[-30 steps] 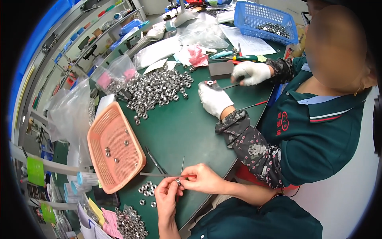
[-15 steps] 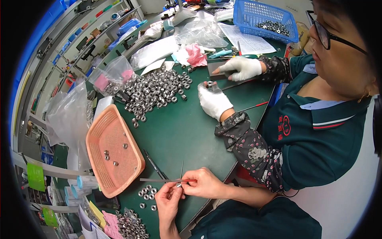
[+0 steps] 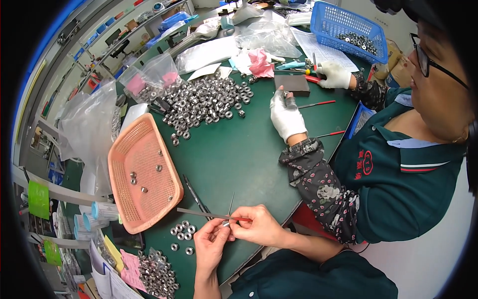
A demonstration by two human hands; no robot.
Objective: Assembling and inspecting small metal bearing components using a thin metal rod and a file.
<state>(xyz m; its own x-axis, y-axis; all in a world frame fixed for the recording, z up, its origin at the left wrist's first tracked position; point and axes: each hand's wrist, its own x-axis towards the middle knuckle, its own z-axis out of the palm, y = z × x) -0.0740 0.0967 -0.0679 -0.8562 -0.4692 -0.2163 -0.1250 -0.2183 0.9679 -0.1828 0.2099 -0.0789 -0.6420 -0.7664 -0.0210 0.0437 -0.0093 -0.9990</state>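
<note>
My left hand (image 3: pixel 210 247) pinches a small metal ring (image 3: pixel 225 224), partly hidden by the fingers. Held in my right hand (image 3: pixel 262 227) is a slim flat file (image 3: pixel 199 213) with a red handle, its grey blade pointing left across the ring. A thin, pointed rod (image 3: pixel 231 202) sticks out beyond my fingers; its lower end is hidden, so I cannot tell whether it is held. Several loose metal rings (image 3: pixel 183 229) lie left of my left hand, and dark tweezers (image 3: pixel 195 195) rest just beyond it.
An orange basket (image 3: pixel 172 187) with a few rings stands left. Farther off is a large heap of rings (image 3: pixel 204 102); another pile (image 3: pixel 158 274) lies near left. At right, a co-worker's white-gloved hands (image 3: pixel 288 118) are near a grey block (image 3: pixel 293 83). A blue basket (image 3: pixel 318 25) stands far back.
The co-worker's farther gloved hand has moved right, off the grey block, to a red-handled tool. The view has shifted slightly; my hands keep nearly the same hold on file and ring.
</note>
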